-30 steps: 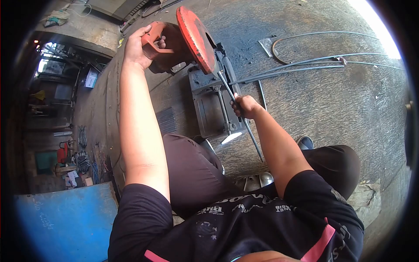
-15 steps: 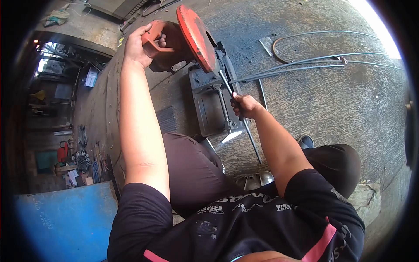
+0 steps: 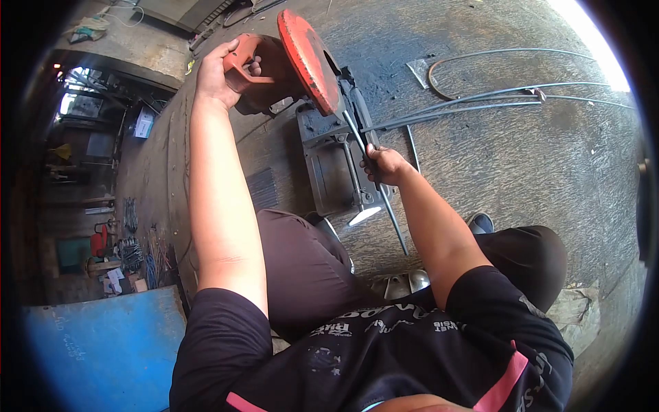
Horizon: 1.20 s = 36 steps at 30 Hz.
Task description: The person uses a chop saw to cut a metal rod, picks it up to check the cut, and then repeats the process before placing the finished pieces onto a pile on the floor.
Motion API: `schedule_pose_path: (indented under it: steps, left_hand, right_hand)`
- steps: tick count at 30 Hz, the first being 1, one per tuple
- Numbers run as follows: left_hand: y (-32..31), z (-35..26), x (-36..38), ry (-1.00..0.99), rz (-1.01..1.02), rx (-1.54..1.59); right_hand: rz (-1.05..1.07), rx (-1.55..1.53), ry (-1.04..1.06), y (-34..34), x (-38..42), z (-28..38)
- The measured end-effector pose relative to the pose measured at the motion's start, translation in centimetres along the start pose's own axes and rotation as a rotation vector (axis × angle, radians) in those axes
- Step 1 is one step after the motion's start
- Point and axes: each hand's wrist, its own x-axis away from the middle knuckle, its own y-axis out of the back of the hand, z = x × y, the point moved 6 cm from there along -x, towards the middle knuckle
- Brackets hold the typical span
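Note:
My left hand (image 3: 218,74) is wrapped round the orange handle of a cut-off saw (image 3: 255,69). Its red blade guard (image 3: 309,62) slants over the grey metal base (image 3: 317,165), which stands on the floor. My right hand (image 3: 386,165) is closed round a thin metal rod (image 3: 394,218). The rod's upper end runs in beneath the guard, and its lower end points toward my knees. Where the rod meets the blade is hidden by the guard. A clamp screw with a bright handle (image 3: 364,215) sits on the base, just left of the rod.
Several long thin rods (image 3: 480,94) lie on the floor to the right of the saw, one bent in a curve. Dark grit is scattered behind the saw. A blue panel (image 3: 103,343) is at lower left, with bundled metal pieces (image 3: 130,254) above it. My shoe (image 3: 481,223) is at right.
The rod has shifted very slightly up and left with my right hand. My left hand and the saw are almost unmoved.

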Motion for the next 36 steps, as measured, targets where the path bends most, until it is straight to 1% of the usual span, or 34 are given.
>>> schedule_pose_path:
  steps: [5,6,8,11,14,16,17,19,21,22,23,24,25,26,27,28,29,31,33,34,36]
  left_hand:
    - [0.2,0.1,-0.2,0.021,0.031,-0.004]
    - [0.1,0.1,-0.2,0.022,0.032,-0.005]
    - [0.2,0.1,0.0,-0.005,-0.032,-0.013]
    - [0.3,0.2,-0.2,-0.008,-0.019,-0.006]
    - [0.1,0.1,0.1,-0.016,-0.018,-0.026]
    - [0.1,0.1,0.1,-0.009,-0.018,-0.026]
    - [0.2,0.2,0.1,0.000,-0.019,-0.024]
    - [0.3,0.1,-0.1,-0.004,-0.002,-0.017]
    - [0.4,0.0,-0.3,-0.009,0.017,-0.006]
    - [0.4,0.0,-0.3,0.023,0.030,-0.010]
    - [0.4,-0.1,-0.4,0.053,0.042,-0.015]
    - [0.5,-0.6,-0.4,0.054,0.040,-0.009]
    - [0.4,-0.8,-0.4,0.106,0.057,0.023]
    - [0.2,-0.9,-0.4,0.157,0.075,0.056]
    - [0.1,-1.2,-0.5,0.162,0.075,0.063]
    - [0.1,-1.2,-0.6,0.176,0.030,0.009]
    - [0.2,-1.1,-0.6,0.193,-0.013,-0.047]
    - [0.4,-0.8,-1.3,0.189,-0.024,-0.095]
    - [0.6,-0.7,-2.1,0.117,0.008,-0.060]
    - [0.8,-0.4,-2.2,0.123,0.003,-0.069]
    - [0.7,-0.4,-2.1,0.095,0.076,0.001]
  right_hand:
    - [0.070,0.019,-0.015,-0.1,-0.7,-0.1]
    - [0.045,0.045,-0.038,0.1,-0.5,-0.1]
    - [0.019,0.069,-0.063,0.4,-0.3,-0.1]
    - [0.017,0.076,-0.068,0.2,0.1,-0.1]
    - [0.000,0.063,-0.018,0.5,-0.1,0.3]
    - [-0.088,0.242,0.085,1.3,-0.3,2.1]
    - [-0.139,0.392,0.169,2.0,-0.3,3.7]
    - [-0.328,0.519,0.191,4.0,0.0,6.6]
    - [-0.497,0.706,0.299,4.2,1.9,10.4]
    - [-0.539,0.830,0.308,4.4,2.6,12.0]
    - [-0.533,0.919,0.361,4.8,2.4,13.4]
    - [-0.573,1.026,0.352,4.4,2.7,14.6]
    - [-0.612,1.135,0.343,3.8,3.3,16.1]
    - [-0.651,1.288,0.322,2.9,3.5,17.5]
    - [-0.689,1.440,0.295,1.9,3.8,18.6]
    - [-0.711,1.531,0.254,0.9,4.4,19.4]
    - [-0.711,1.533,0.242,1.0,4.0,19.5]
    - [-0.716,1.731,0.247,0.8,3.0,20.5]
    - [-0.705,1.737,0.256,1.5,2.8,21.1]
    - [-0.675,1.748,0.244,1.8,2.6,21.1]
    - [-0.651,1.743,0.242,2.5,2.1,20.9]
